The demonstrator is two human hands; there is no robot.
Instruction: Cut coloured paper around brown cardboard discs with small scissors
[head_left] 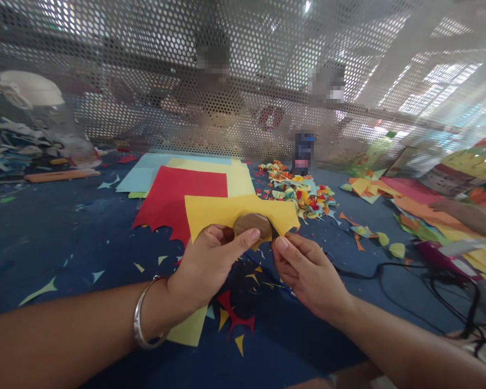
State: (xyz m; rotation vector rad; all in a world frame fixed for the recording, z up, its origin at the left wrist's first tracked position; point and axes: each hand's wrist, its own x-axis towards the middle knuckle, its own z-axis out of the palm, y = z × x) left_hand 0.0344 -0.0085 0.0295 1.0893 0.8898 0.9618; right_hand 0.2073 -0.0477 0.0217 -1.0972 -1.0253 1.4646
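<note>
My left hand is closed on a yellow sheet with scalloped cut-outs, its thumb pressing a round wooden disc flat against the sheet. At the disc's right edge, my right hand pinches a dark, narrow tool; its kind is mostly hidden by the fingers. Behind the yellow sheet lies a red sheet with a scalloped lower edge. Red scraps and small yellow scraps lie on the table below my hands.
Pale sheets lie under the red one on the blue table. Beyond my right hand is a heap of colourful cut pieces. Black cables run at right, near another person's hand. A perforated screen stands behind.
</note>
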